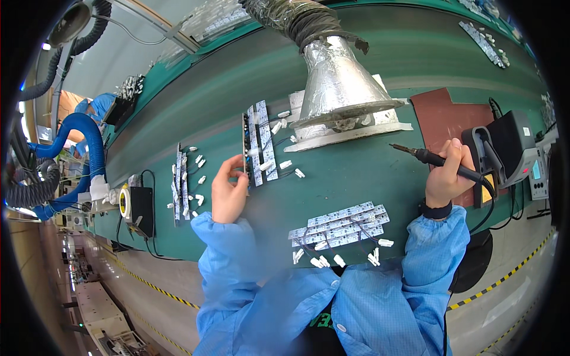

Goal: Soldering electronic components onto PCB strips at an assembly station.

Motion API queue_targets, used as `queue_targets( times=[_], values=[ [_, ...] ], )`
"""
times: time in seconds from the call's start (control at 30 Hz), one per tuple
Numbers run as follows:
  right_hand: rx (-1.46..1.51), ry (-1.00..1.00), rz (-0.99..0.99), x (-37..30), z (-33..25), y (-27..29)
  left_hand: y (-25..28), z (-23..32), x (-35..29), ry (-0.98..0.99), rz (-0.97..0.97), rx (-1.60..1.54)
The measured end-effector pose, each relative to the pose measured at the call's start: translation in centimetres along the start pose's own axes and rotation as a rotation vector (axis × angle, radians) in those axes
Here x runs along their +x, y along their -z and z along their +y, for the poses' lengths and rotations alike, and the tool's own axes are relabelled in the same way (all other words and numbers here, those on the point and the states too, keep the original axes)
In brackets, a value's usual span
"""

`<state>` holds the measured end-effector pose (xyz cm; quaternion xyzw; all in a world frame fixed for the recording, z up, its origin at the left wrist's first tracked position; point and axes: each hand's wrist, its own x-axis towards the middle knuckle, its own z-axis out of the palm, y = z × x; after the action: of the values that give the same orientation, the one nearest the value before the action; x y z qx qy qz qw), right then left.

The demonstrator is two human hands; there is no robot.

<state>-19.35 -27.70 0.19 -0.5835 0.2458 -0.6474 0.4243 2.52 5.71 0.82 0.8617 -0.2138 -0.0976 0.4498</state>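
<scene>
I see my left hand point(228, 193) on the green bench point(356, 172), its fingers pinching the near edge of a set of white LED strip boards point(259, 142) that lies flat, running away from me. My right hand point(446, 175) is raised well apart to the right, fingers closed around a soldering iron point(436, 160), tip pointing left. Between them hangs a foil-wrapped extraction hood point(338, 80), low over the bench just behind the boards. More strip boards with wires point(341, 225) lie near me, small white connectors point(323, 261) scattered beside them. A soldering station point(510, 148) stands at the right.
</scene>
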Motion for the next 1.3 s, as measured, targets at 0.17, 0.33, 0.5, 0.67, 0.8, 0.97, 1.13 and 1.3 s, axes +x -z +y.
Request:
queue_targets(
  times=[0.17, 0.33, 0.5, 0.67, 0.8, 0.97, 1.13, 1.3],
  values=[
    [-0.025, -0.003, -0.001, 0.0, 0.1, 0.3, -1.0, 0.8, 0.3, -0.067, 0.057, 0.097],
    [-0.001, 0.002, -0.010, 0.1, 0.2, 0.4, -1.9, 3.6, -1.4, -0.408, 0.216, 0.436],
    [0.032, 0.026, 0.008, 0.2, 0.0, -0.2, -0.7, 6.4, -5.9, -0.340, -0.369, 0.255],
    [0.022, -0.001, 0.018, 0.2, -0.2, 0.0, -5.3, 8.4, -7.1, -0.479, -0.477, 0.270],
    [0.029, -0.012, 0.009, 0.0, 0.0, 0.1, -6.2, 8.8, -6.1, -0.283, -0.594, 0.238],
    [0.048, 0.016, 0.022, 0.3, -0.2, 0.3, -5.8, 9.3, -3.8, -0.182, -0.934, 0.128],
    [0.025, 0.056, 0.060, 0.5, -0.6, 0.2, -4.9, 8.8, -2.4, -0.091, -0.897, -0.157],
    [-0.029, 0.018, 0.106, -0.4, -1.8, 0.1, -8.7, 7.9, -2.4, 0.086, -0.680, -0.436]
  ],
)
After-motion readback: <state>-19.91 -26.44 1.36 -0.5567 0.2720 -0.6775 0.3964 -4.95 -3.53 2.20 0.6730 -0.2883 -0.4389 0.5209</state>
